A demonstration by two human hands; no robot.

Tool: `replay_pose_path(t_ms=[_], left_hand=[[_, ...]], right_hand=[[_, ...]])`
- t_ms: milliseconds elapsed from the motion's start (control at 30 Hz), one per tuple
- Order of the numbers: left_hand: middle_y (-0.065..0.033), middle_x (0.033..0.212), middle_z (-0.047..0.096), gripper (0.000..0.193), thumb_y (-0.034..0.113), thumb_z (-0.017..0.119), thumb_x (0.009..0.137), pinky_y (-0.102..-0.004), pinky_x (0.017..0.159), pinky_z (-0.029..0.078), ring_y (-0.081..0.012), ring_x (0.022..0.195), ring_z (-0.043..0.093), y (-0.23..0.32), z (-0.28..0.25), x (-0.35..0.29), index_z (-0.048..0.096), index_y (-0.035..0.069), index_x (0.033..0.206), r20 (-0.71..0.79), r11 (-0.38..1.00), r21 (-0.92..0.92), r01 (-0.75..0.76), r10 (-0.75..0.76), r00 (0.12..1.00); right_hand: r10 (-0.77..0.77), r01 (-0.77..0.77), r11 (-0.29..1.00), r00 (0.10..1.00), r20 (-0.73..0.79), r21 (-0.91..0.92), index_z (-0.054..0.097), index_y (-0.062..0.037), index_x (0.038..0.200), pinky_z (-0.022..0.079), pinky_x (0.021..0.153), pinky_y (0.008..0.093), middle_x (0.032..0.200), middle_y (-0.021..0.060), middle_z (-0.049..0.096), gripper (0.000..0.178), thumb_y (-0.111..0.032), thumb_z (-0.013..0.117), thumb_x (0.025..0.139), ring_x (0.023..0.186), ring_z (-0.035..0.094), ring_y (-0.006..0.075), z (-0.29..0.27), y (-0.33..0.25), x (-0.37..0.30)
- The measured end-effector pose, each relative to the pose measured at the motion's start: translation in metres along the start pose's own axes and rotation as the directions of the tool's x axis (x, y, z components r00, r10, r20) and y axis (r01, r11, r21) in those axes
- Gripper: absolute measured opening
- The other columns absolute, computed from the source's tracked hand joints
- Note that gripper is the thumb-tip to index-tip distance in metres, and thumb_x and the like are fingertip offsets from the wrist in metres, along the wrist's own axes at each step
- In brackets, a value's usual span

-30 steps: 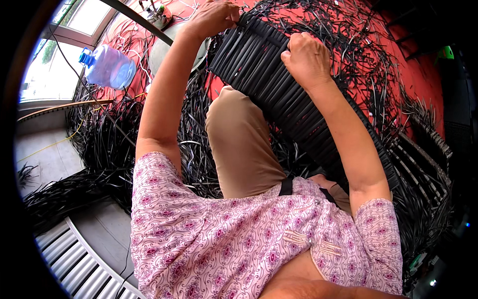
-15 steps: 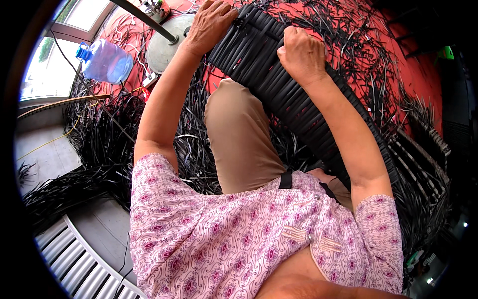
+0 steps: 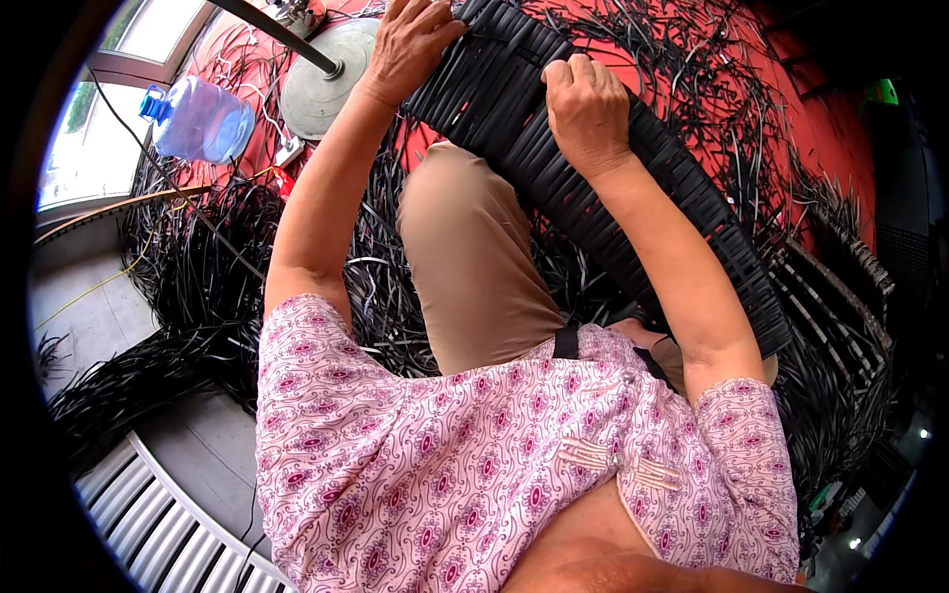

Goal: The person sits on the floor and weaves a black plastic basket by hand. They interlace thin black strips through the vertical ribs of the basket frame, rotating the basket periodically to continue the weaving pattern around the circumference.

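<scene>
A long curved panel woven from flat black strips [image 3: 672, 198] runs from the top middle down to the right, past my bent knee. At its far left edge, my left hand [image 3: 410, 47] is closed, fingers curled over the rim of the weave. My right hand [image 3: 589, 114] is closed in a fist against the panel's far edge, a short way to the right of the left hand. Whatever its fingers pinch is hidden from view. Red floor shows through narrow gaps between the strips.
Loose black strips [image 3: 208, 257] lie in heaps on the red floor [image 3: 840, 128]. A round grey base with a pole [image 3: 311, 94] and a clear blue water jug [image 3: 203, 121] stand at upper left. A white slatted piece [image 3: 163, 514] is at lower left; a strip-wrapped frame [image 3: 825, 296] lies at right.
My right hand has shifted slightly left and its fingers have turned. The left hand stays at the panel's edge. The whole view has moved a little.
</scene>
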State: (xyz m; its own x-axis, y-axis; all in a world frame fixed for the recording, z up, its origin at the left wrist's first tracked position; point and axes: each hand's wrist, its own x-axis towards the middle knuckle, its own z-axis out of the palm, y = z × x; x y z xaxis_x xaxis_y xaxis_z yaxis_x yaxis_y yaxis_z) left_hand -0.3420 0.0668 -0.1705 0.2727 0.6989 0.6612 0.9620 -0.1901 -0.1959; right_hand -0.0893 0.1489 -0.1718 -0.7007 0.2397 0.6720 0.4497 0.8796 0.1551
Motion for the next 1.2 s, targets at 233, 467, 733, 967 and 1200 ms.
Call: replay_pose_path(t_ms=[233,467,733,967,1200], left_hand=[[-0.0004,0.102,0.060,0.045,0.011,0.065,0.078,-0.0375,0.091,0.044,-0.0217,0.100,0.058,0.014,-0.001,-0.031,0.067,0.018,0.122,0.075,0.998,0.010,0.057,-0.058,0.996],[-0.0050,0.110,0.063,0.040,0.005,0.061,0.083,-0.0405,0.091,0.045,-0.0270,0.105,0.059,0.034,-0.018,-0.022,0.070,0.020,0.118,0.058,0.978,0.066,0.200,-0.204,0.977],[-0.0065,0.097,0.063,0.021,0.013,0.069,0.086,-0.0374,0.082,0.050,-0.0265,0.094,0.062,0.098,-0.026,0.047,0.072,0.011,0.107,0.121,0.860,-0.484,0.159,-0.115,0.986],[-0.0062,0.094,0.062,0.014,0.014,0.070,0.086,-0.0367,0.080,0.050,-0.0253,0.091,0.062,0.108,-0.013,0.038,0.072,0.008,0.099,0.142,0.872,-0.483,0.085,-0.018,0.990],[-0.0059,0.088,0.061,0.014,0.012,0.068,0.086,-0.0376,0.077,0.050,-0.0259,0.087,0.062,0.111,-0.013,0.036,0.074,0.010,0.098,0.147,0.869,-0.488,0.081,-0.009,0.989]], right_hand=[[-0.026,0.023,0.995,0.999,-0.031,-0.092,0.061,-0.0051,0.096,0.045,0.069,0.0332,0.081,0.0061,0.053,0.010,-0.012,0.059,0.090,0.075,0.055,0.0199,-0.015,-0.019,-0.018],[0.010,0.034,0.991,0.946,0.325,-0.127,0.053,0.0058,0.135,0.036,0.106,0.0521,0.142,0.0307,0.048,0.048,-0.018,0.044,0.095,0.128,0.046,0.0446,-0.026,-0.063,-0.064],[-0.058,-0.015,0.920,0.983,0.175,0.391,0.063,0.0017,0.114,0.041,0.101,0.0468,0.122,0.0182,0.060,0.031,-0.013,0.056,0.087,0.120,0.054,0.0347,-0.063,-0.049,-0.077],[0.136,-0.186,0.918,0.977,0.164,0.350,0.065,-0.0053,0.106,0.049,0.086,0.0389,0.103,0.0082,0.062,0.021,-0.010,0.067,0.085,0.099,0.061,0.0262,-0.139,-0.007,-0.116],[0.478,-0.489,0.855,0.872,0.102,0.171,0.068,-0.0074,0.100,0.052,0.077,0.0388,0.092,0.0084,0.064,0.014,-0.010,0.069,0.087,0.088,0.063,0.0284,-0.153,0.043,-0.137]])
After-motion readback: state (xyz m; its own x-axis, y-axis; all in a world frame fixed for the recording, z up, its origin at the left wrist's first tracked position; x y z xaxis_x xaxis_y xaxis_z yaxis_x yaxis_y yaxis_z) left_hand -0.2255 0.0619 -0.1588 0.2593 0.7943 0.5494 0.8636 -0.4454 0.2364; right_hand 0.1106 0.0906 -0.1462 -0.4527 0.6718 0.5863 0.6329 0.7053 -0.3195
